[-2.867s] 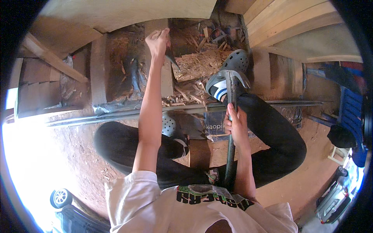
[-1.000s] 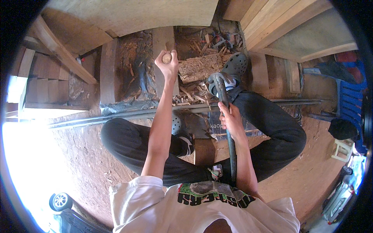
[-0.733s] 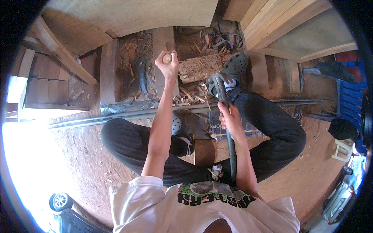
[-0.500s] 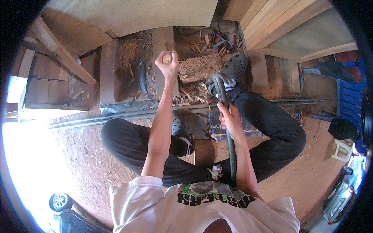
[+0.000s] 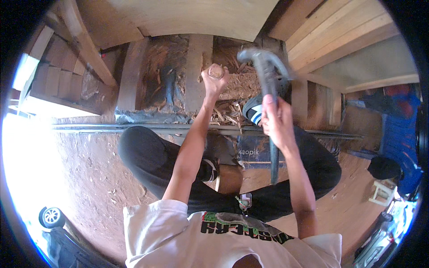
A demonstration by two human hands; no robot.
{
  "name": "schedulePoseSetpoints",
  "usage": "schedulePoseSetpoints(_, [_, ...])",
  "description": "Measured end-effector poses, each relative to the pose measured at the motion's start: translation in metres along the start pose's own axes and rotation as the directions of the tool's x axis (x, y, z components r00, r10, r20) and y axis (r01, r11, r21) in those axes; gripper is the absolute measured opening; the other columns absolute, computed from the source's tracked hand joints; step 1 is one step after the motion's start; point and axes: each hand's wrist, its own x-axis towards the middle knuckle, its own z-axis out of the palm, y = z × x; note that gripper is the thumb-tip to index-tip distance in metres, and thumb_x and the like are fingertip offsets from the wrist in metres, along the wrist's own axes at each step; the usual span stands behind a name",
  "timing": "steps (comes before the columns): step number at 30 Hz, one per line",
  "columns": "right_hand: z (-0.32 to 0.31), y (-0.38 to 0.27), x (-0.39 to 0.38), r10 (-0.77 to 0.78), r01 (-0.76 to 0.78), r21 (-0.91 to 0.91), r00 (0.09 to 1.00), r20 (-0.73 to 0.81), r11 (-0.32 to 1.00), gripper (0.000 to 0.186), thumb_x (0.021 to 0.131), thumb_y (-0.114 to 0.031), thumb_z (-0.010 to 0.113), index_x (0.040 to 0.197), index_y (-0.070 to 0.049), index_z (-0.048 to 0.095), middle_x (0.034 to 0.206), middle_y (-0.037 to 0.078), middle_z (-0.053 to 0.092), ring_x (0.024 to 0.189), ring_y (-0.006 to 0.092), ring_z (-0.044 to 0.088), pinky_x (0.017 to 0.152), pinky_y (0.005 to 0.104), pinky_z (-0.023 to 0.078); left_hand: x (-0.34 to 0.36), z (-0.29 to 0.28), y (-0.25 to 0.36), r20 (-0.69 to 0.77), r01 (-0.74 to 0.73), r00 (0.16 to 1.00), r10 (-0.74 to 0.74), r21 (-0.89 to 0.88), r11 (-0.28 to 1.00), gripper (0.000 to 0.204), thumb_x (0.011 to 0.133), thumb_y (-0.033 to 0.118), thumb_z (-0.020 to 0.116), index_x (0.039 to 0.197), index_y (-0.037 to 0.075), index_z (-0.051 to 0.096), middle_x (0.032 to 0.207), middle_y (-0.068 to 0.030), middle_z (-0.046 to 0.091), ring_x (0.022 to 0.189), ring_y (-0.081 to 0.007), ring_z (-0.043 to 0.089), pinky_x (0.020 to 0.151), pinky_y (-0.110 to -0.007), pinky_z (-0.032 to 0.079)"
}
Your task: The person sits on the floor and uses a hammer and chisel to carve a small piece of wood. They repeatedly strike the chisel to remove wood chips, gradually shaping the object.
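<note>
My right hand (image 5: 278,123) is wrapped round the dark handle of a claw hammer (image 5: 266,73), thumb along the shaft. The hammer is raised and slightly blurred, its head above my shod foot and the chip-strewn wood. Farther left, my left hand (image 5: 214,82) is closed round an upright handle with a round wooden end (image 5: 216,71); what lies below the fist is hidden. Just beyond and beside that fist is a piece of rough, worked wood (image 5: 239,87), with loose wood chips (image 5: 225,114) around it. The hammer head and the wooden end are apart.
Wooden beams (image 5: 199,96) lie ahead of me, with a large pale board (image 5: 196,20) behind. Dark rods (image 5: 170,129) run across in front of my legs. A dark printed package (image 5: 254,149) is between my knees. At right are a blue plastic chair (image 5: 397,138) and a small pale stool (image 5: 383,192).
My right hand has lifted the hammer up and to the right, away from my lap. My left hand with the wooden-ended handle appears farther right; the whole view has shifted slightly.
</note>
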Motion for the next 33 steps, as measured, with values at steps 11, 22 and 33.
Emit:
schedulePoseSetpoints(11, [0.006, -0.030, -0.003, -0.554, 0.552, 0.085, 0.833, -0.005, 0.829, 0.051, 0.096, -0.059, 0.046, 0.086, -0.008, 0.044, 0.057, -0.002, 0.038, 0.044, 0.0052, 0.035, 0.038, 0.0203, 0.025, -0.012, -0.004, -0.008, 0.109, 0.118, 0.988, -0.111, -0.069, 0.991, 0.016, 0.073, 0.008, 0.069, 0.067, -0.001, 0.057, 0.058, -0.0012, 0.052, 0.059, -0.0057, 0.046, 0.054, -0.028, 0.043])
schedulePoseSetpoints(22, [-0.006, -0.017, 0.020, -0.102, 0.114, -0.263, 0.993, 0.058, 0.958, 0.045, 0.097, -0.049, 0.052, 0.080, -0.008, 0.053, 0.060, -0.004, 0.045, 0.049, 0.0060, 0.043, 0.044, 0.0243, 0.035, -0.021, 0.002, -0.025, 0.111, 0.060, 0.992, -0.061, 0.009, 0.998, 0.013, 0.070, 0.009, 0.067, 0.070, -0.002, 0.060, 0.059, -0.0135, 0.056, 0.058, -0.0085, 0.049, 0.057, -0.032, 0.047])
schedulePoseSetpoints(33, [0.025, 0.044, 0.058, 0.057, -0.091, -0.583, 0.995, -0.076, 0.808, 0.050, 0.096, -0.054, 0.051, 0.072, -0.010, 0.047, 0.053, -0.005, 0.039, 0.044, 0.0071, 0.042, 0.039, 0.0277, 0.033, -0.023, 0.001, -0.014, 0.077, 0.046, 0.996, -0.044, -0.037, 0.998, 0.013, 0.070, 0.009, 0.068, 0.069, -0.002, 0.060, 0.057, -0.0123, 0.053, 0.057, -0.0071, 0.048, 0.054, -0.031, 0.045])
